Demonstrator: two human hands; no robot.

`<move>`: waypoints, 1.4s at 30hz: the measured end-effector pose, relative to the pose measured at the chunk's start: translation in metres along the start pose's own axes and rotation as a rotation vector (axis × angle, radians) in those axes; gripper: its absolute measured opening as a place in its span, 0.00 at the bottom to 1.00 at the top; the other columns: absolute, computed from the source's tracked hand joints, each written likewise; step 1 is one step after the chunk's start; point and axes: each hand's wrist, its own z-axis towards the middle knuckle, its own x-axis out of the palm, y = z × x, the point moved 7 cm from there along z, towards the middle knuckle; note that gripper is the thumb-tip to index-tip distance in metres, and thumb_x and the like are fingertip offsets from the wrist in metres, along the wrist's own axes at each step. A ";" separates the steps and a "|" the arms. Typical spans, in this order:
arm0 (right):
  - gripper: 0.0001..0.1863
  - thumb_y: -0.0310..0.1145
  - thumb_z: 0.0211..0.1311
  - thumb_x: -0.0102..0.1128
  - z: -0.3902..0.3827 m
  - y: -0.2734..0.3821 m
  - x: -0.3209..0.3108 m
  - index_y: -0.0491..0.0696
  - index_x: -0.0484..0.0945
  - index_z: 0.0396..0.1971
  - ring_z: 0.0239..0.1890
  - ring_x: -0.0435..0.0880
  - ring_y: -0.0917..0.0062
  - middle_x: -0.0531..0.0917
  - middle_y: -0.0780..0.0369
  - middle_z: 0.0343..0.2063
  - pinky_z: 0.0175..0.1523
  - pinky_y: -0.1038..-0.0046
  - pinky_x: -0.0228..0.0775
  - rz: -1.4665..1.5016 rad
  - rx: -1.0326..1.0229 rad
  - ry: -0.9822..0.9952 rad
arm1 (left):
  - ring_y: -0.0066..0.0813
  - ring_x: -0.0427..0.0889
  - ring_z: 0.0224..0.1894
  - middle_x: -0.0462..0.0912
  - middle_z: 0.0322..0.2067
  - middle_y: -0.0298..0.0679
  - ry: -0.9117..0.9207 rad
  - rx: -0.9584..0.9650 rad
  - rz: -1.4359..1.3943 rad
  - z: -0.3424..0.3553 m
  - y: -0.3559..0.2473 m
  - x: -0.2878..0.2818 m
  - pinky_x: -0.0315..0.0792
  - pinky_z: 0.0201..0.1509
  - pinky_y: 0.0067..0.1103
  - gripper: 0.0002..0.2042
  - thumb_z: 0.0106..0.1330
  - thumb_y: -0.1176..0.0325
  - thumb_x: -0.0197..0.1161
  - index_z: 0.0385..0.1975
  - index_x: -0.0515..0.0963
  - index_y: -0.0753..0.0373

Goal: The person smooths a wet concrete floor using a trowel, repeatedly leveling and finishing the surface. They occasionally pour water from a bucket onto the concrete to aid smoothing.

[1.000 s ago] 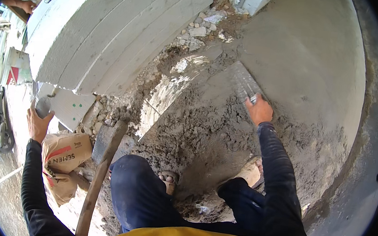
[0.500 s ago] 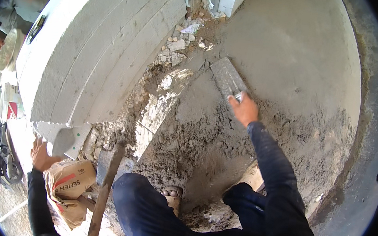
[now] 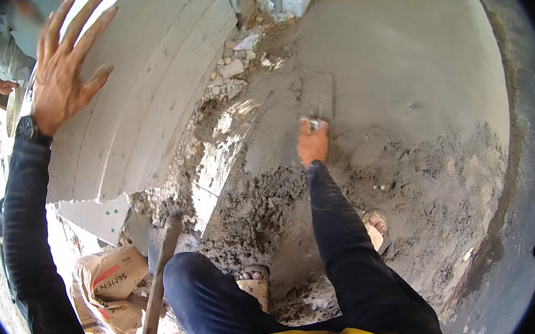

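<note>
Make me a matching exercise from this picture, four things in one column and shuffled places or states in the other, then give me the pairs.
Things:
1. Bare left hand
2. Flat rectangular metal trowel
3. Crumpled brown paper bag
4. Long brown wooden handle

Places or states:
A. Marked with red, lower left
B. Standing beside the dark-trousered left knee
C. Fingers spread, upper left
D. Held by the bare right hand

Pairs: 1-C, 2-D, 3-A, 4-B

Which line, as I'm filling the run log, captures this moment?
right hand: gripping trowel; trowel: on grey mortar; left hand: fingers spread, nothing visibly held
</note>
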 end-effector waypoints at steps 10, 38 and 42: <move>0.30 0.61 0.76 0.52 -0.064 -0.156 -0.204 0.43 0.80 0.42 0.18 0.76 0.74 0.81 0.61 0.27 0.24 0.65 0.70 0.629 0.536 -0.328 | 0.45 0.41 0.83 0.55 0.80 0.41 0.040 -0.197 -0.206 0.003 0.025 0.061 0.48 0.85 0.44 0.53 0.52 0.65 0.78 0.81 0.54 0.52; 0.37 0.71 0.67 0.52 0.061 -0.015 -0.095 0.47 0.87 0.41 0.25 0.87 0.64 0.87 0.57 0.23 0.35 0.61 0.80 -0.753 -0.490 0.439 | 0.45 0.47 0.83 0.58 0.79 0.38 0.093 -0.113 -0.283 0.007 0.029 0.068 0.54 0.84 0.45 0.59 0.41 0.69 0.81 0.80 0.56 0.49; 0.35 0.66 0.68 0.57 0.103 -0.013 -0.115 0.43 0.88 0.40 0.25 0.87 0.68 0.87 0.56 0.24 0.36 0.60 0.79 -0.500 -0.378 0.233 | 0.45 0.47 0.83 0.59 0.79 0.38 0.108 -0.154 -0.242 0.008 0.030 0.070 0.53 0.84 0.46 0.59 0.39 0.66 0.82 0.80 0.57 0.49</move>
